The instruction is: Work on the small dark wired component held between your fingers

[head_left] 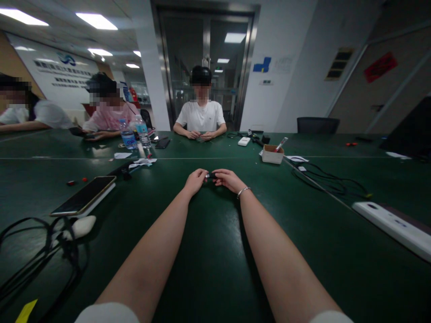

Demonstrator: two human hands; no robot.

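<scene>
Just above the centre of the frame, a small black-and-silver object [210, 176], perhaps a plug or connector though it is too small to be sure, is pinched between the fingertips of the left hand [195, 181] at its silvery end and the right hand [230, 180] at its dark end. It should be light and stiff, a little slick on the shiny part, and best taken by its two ends. Lettering on the wall sign [63, 67] at upper left and the bottle labels [142, 128] is unreadable here.
</scene>
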